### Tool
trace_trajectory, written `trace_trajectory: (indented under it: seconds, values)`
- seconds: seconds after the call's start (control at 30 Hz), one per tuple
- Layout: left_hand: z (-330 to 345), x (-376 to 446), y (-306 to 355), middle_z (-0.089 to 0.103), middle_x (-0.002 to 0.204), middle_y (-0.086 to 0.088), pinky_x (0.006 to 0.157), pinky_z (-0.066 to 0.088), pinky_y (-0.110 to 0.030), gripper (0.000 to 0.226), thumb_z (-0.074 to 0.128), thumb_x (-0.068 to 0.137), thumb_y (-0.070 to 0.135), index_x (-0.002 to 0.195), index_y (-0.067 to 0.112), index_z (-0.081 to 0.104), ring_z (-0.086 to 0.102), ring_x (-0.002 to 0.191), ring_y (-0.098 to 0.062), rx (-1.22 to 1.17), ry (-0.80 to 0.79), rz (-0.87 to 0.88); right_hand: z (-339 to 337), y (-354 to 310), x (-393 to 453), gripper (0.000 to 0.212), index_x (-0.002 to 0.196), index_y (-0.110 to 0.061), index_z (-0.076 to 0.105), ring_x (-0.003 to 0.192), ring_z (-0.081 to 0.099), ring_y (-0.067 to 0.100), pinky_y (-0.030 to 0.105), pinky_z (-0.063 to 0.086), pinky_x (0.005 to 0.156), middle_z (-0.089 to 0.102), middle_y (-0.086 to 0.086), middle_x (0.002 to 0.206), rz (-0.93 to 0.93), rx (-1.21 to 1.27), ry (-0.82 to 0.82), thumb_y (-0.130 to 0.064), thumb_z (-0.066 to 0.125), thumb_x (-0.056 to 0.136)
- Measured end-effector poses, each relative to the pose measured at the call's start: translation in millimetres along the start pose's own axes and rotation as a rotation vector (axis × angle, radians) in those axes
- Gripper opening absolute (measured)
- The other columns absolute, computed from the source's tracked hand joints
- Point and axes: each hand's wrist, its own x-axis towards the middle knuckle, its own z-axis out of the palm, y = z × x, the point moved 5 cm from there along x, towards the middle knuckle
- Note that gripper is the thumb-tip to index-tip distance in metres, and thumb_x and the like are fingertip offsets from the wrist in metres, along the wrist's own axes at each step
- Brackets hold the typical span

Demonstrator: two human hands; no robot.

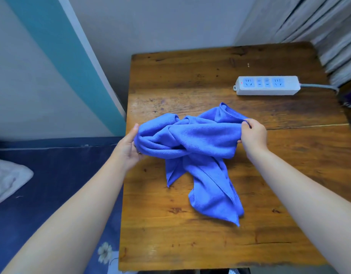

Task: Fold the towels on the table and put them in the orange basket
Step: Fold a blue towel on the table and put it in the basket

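We grip a crumpled blue towel (pixel 192 153) over the middle of a wooden table (pixel 210 244): our left hand (pixel 129 147) grasps its left end, our right hand (pixel 252 135) pinches its right end. A power strip (pixel 267 86) lies far right.

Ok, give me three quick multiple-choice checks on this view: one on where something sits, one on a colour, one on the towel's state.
1. Where is the power strip relative to the towel?
A. Under it
B. On the far right of the table, apart from it
C. On the floor

2. What colour is the towel?
A. Blue
B. Orange
C. White

3. What state is the towel in?
A. Neatly folded
B. Bunched and twisted, gripped at both ends
C. Lying flat, untouched

Answers: 1 B, the strip lies beyond the towel with bare wood between. 2 A, the cloth is plainly blue. 3 B, the left hand and right hand each hold one end.
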Motion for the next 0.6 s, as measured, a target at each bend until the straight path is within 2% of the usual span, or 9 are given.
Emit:
trace_trajectory:
  seconds: [0.03,0.1,0.17,0.23,0.27,0.3,0.37,0.5,0.6]
  values:
    - [-2.1,0.4,2.9,0.071,0.063,0.003,0.055,0.053,-0.02,0.027,0.046,0.093,0.037,0.08,0.018,0.06,0.067,0.062,-0.012,-0.001,0.069,-0.011,-2.0,-1.3,1.1,0.029,0.103,0.002,0.061,0.074,0.051,0.027,0.044,0.051,0.076,0.053,0.007,0.086,-0.001,0.012,0.003,-0.011,0.038,0.092]
    - [-6.6,1.3,8.3,0.066,0.067,0.002,0.059,0.047,-0.025,0.022,0.045,0.094,0.032,0.081,0.018,0.057,0.059,0.067,-0.012,0.07,0.15,-0.015,-4.6,-3.1,1.1,0.03,0.111,-0.007,0.06,0.073,0.052,0.022,0.028,0.053,0.06,0.054,0.002,0.093,0.001,0.023,-0.015,-0.015,0.037,0.094]
    - [-4.0,0.4,13.4,0.067,0.068,0.005,0.059,0.044,-0.022,0.017,0.045,0.095,0.028,0.085,0.019,0.056,0.057,0.068,-0.011,0.189,0.099,-0.028,-5.8,-2.0,2.4,0.03,0.115,-0.01,0.059,0.07,0.053,0.02,0.018,0.048,0.045,0.055,0.002,0.098,0.024,0.01,-0.036,-0.017,0.038,0.094]
    - [1.6,-3.7,15.4,0.068,0.06,0.009,0.054,0.048,-0.02,0.017,0.046,0.094,0.028,0.084,0.02,0.058,0.062,0.061,-0.008,0.278,0.024,-0.065,-5.3,1.8,2.8,0.03,0.117,-0.01,0.057,0.064,0.052,0.02,0.018,0.047,0.047,0.053,0.004,0.1,0.097,0.034,-0.057,-0.013,0.043,0.091]
    - [3.6,-6.1,16.5,0.067,0.056,0.009,0.049,0.049,-0.017,0.017,0.047,0.094,0.026,0.083,0.02,0.059,0.062,0.055,-0.006,0.332,0.015,-0.071,-4.4,5.2,1.8,0.027,0.111,-0.009,0.058,0.06,0.05,0.019,0.02,0.047,0.049,0.051,0.004,0.096,0.152,0.067,-0.074,-0.008,0.046,0.087]
    - [5.2,-8.4,18.4,0.066,0.054,0.008,0.047,0.048,-0.015,0.016,0.048,0.094,0.024,0.082,0.019,0.058,0.061,0.05,-0.006,0.391,0.023,-0.064,-3.1,9.0,0.9,0.02,0.098,-0.009,0.059,0.059,0.048,0.02,0.019,0.047,0.049,0.048,0.005,0.087,0.198,0.084,-0.096,-0.003,0.048,0.084]
    - [8.1,-11.2,23.6,0.063,0.065,0.002,0.052,0.046,-0.021,0.014,0.049,0.093,0.019,0.08,0.018,0.055,0.058,0.058,-0.01,0.467,0.056,-0.018,-3.1,13.4,-1.4,0.013,0.078,-0.005,0.055,0.061,0.045,0.023,0.019,0.046,0.047,0.039,0.007,0.076,0.253,0.076,-0.124,0.005,0.048,0.079]
    - [11.5,-16.0,37.6,0.056,0.075,0.002,0.063,0.041,-0.024,0.022,0.05,0.091,0.013,0.071,0.02,0.051,0.052,0.067,-0.011,0.417,0.109,0.106,-16.7,6.4,-2.7,0.02,0.1,0.005,0.06,0.052,0.047,0.016,0.018,0.046,0.05,0.045,0.006,0.087,0.247,0.119,-0.061,0.0,0.048,0.085]
    - [15.1,-24.8,52.6,0.056,0.075,0.003,0.069,0.041,-0.023,0.022,0.05,0.091,0.011,0.071,0.019,0.053,0.052,0.069,-0.008,0.394,0.149,0.207,-34.6,-16.0,-1.0,0.018,0.096,-0.004,0.064,0.055,0.054,0.012,0.023,0.053,0.062,0.057,0.004,0.077,0.173,0.113,0.009,-0.006,0.048,0.089]
